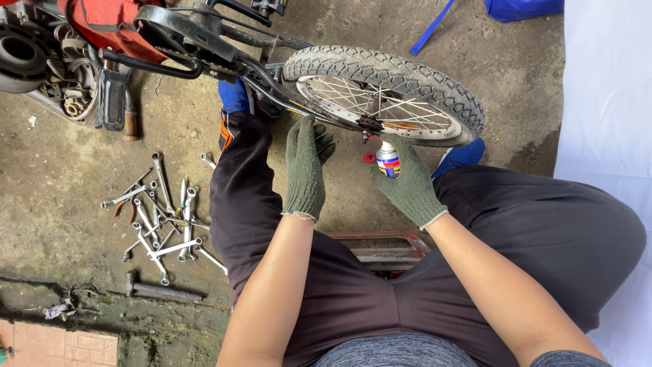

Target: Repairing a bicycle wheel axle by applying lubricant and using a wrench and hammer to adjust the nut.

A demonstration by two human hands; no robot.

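Wrenches (pixel 157 216) left of gloved left hand (pixel 305 170)

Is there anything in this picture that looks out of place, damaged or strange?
The spanners lie in a loose heap on the dirt floor, crossing one another. A small red cap lies on the ground below the spray can in the right hand.

You are over a stained concrete floor (pixel 61 170) in flat daylight, white sheet (pixel 604 102) at your right, red brick paving (pixel 61 343) at lower left, spanners (pixel 159 217) scattered left.
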